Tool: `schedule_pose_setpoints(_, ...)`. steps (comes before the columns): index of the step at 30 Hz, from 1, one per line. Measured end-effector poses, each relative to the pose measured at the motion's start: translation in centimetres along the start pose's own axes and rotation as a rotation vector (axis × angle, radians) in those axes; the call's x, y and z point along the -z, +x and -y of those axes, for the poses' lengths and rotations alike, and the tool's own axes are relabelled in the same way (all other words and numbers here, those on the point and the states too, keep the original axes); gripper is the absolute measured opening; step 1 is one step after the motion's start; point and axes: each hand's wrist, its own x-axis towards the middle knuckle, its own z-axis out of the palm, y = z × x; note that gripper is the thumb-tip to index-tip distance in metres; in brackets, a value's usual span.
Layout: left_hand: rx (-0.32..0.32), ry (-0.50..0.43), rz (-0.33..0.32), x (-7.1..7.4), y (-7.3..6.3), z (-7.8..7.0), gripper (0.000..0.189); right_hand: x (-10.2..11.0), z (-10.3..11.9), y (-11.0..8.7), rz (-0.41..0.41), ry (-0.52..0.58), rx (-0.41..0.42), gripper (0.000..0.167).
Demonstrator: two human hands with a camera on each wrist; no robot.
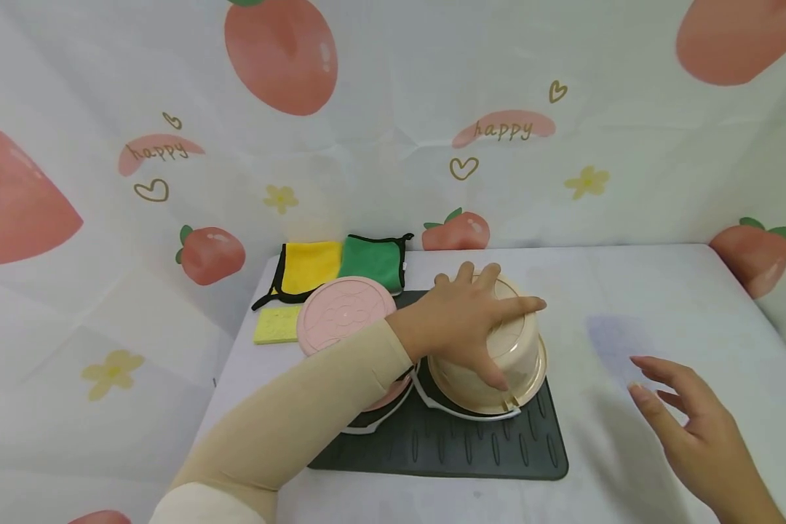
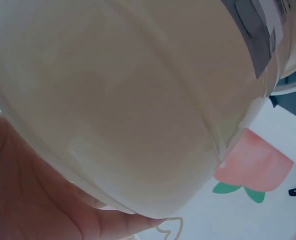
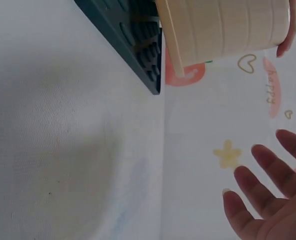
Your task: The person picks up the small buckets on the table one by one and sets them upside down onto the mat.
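Note:
My left hand (image 1: 461, 313) lies over the upturned base of a cream bowl (image 1: 520, 356), its fingers spread and straight and its thumb down the near side. In the left wrist view the bowl (image 2: 122, 115) fills most of the picture, with part of the hand (image 2: 47, 195) along its base. The right wrist view shows ribbed sides on this bowl (image 3: 223, 32). Left of it, a pink upturned bowl (image 1: 343, 313) is partly covered by my left sleeve. My right hand (image 1: 701, 429) hovers to the right, fingers loosely bent, holding nothing.
Both bowls stand in white-edged racks on a dark ribbed mat (image 1: 445, 455). Behind the pink bowl lie a yellow cloth (image 1: 311, 269) and a green cloth (image 1: 372, 263), both black-edged. A yellow sponge (image 1: 276, 325) sits at the left. A printed sheet hangs behind the white table (image 1: 629, 291).

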Motion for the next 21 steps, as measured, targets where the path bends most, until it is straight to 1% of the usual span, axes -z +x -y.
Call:
schedule_pose_setpoints(6,-0.002,0.009,0.006,-0.3,0.6,-0.5,0.117,-0.1,0.0,0.1,-0.001,-0.01,0.036,0.045)
schedule_pose_setpoints(11,0.009,0.036,0.036,-0.9,1.6,-1.0,0.111,0.0,-0.2,0.1,0.007,-0.027,0.051,0.051)
schedule_pose_setpoints(14,0.029,0.042,0.052,-1.2,1.9,-1.2,0.111,0.2,-0.2,0.5,0.03,-0.037,0.076,0.056)
schedule_pose_setpoints(18,0.054,0.006,0.057,-1.4,1.5,-0.8,0.115,0.7,-0.3,1.3,0.082,-0.075,0.144,0.064)
schedule_pose_setpoints(21,0.051,-0.032,0.033,-1.5,0.3,-0.3,0.116,1.0,-0.3,1.7,0.125,-0.113,0.182,0.067)
